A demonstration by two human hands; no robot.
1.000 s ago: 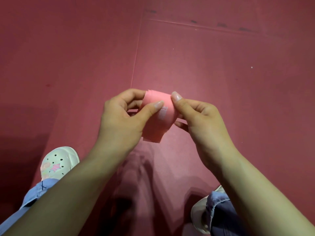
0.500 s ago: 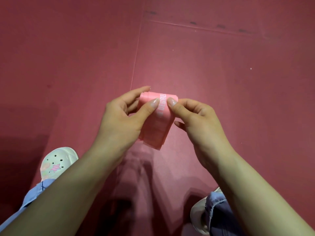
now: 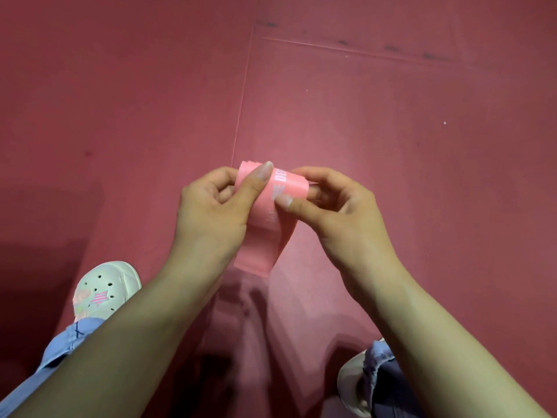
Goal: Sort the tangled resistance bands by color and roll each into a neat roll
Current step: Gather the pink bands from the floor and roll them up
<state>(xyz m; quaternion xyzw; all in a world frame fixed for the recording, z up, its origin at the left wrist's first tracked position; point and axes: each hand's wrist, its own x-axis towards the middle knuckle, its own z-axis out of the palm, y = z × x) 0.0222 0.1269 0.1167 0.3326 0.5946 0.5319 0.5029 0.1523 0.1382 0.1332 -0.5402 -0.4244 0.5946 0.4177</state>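
pink band [image 3: 265,236]: smooth, matt rubbery sheet | floor [image 3: 391,131]: matt red | clog [image 3: 105,289]: perforated plastic

- Pink flat rubber resistance band [image 3: 294,187]: white block lettering.
- Smooth floor mat [image 3: 391,131]: deep maroon, dark scuffs.
- Perforated clog shoe [image 3: 105,285]: off-white, pink-striped star, perhaps a peach charm.
- Fabric trouser leg [image 3: 60,351]: pale blue.

red floor [image 3: 391,131], white clogs [image 3: 105,292], blue trouser legs [image 3: 60,348]

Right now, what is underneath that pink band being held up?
Only dark red floor shows below the pink band, pinched in the air by the left hand and right hand. The patch directly beneath it is covered.
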